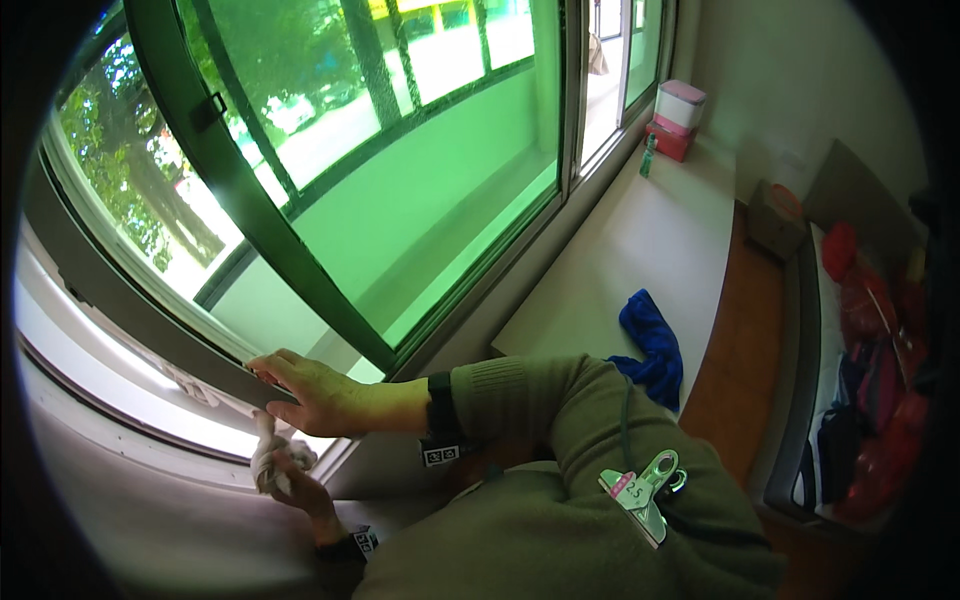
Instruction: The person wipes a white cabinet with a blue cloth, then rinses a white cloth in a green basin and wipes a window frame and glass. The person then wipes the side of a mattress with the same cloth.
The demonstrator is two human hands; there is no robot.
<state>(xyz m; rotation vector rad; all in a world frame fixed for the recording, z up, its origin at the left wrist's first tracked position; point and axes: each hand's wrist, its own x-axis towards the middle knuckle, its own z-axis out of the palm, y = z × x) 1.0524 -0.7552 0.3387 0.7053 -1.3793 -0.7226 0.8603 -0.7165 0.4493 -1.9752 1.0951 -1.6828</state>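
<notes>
At the left, the grey window frame (150, 312) slants down to the hands; the left hand (303, 492) is closed around a bunched pale cloth (268, 462) below the frame's near end, seemingly wadded for a firm hold; the right hand (318, 398) reaches across above it, fingers part-curled at the frame's edge, perhaps for bracing, though whether it grips or only rests I cannot tell; farther right, a blue cloth (655, 345) lies crumpled on the pale counter (620, 250), perhaps left within reach.

As for edges, the frame hems the hands in on the upper left; between it and the green pane (420, 240) the window opens outward; the right sleeve (500, 388) crosses in front of the counter's near end.
</notes>
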